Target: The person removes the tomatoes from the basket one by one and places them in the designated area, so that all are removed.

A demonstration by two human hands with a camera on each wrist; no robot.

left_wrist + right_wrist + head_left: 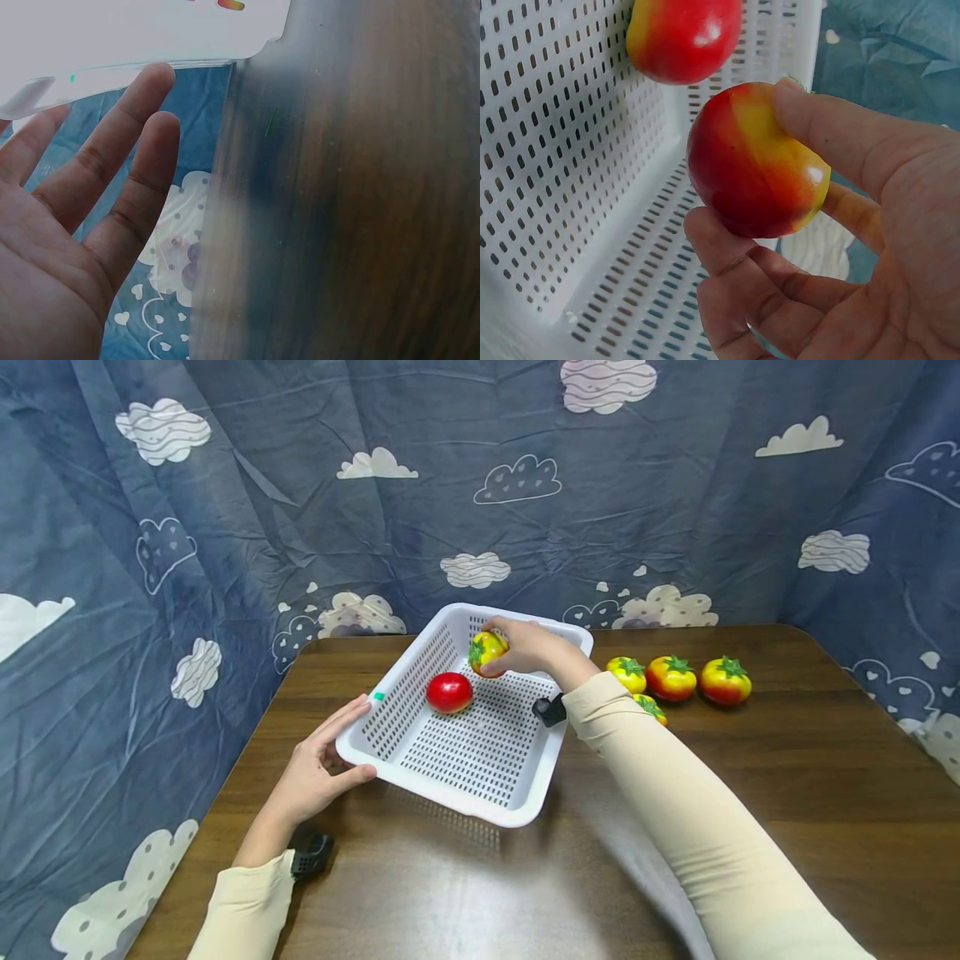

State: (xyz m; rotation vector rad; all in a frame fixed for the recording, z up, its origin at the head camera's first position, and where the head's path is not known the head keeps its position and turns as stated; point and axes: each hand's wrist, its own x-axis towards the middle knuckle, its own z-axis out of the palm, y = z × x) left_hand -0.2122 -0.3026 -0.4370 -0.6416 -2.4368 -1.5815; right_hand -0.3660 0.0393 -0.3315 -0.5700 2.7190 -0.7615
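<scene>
My right hand (528,647) pinches a yellow-and-red tomato (487,650) with a green leafy top, thumb on one side and fingers on the other. It is over the inside of a white perforated plastic basket (480,806). Lower in the basket, toward its left side, lies a red tomato (450,693), which shows a yellow patch in the right wrist view. My left hand (318,768) rests at the basket's front left corner, thumb on the front rim and fingers along the left rim. The left wrist view shows those fingers (124,191) nearly straight, tips touching the rim.
Several more tomatoes (671,678) with green tops lie on the wooden table (810,793) right of the basket, one partly hidden by my right sleeve (675,810). Behind the table hangs a blue cloud-patterned curtain (420,543). A green sticker (378,696) marks the basket's left rim.
</scene>
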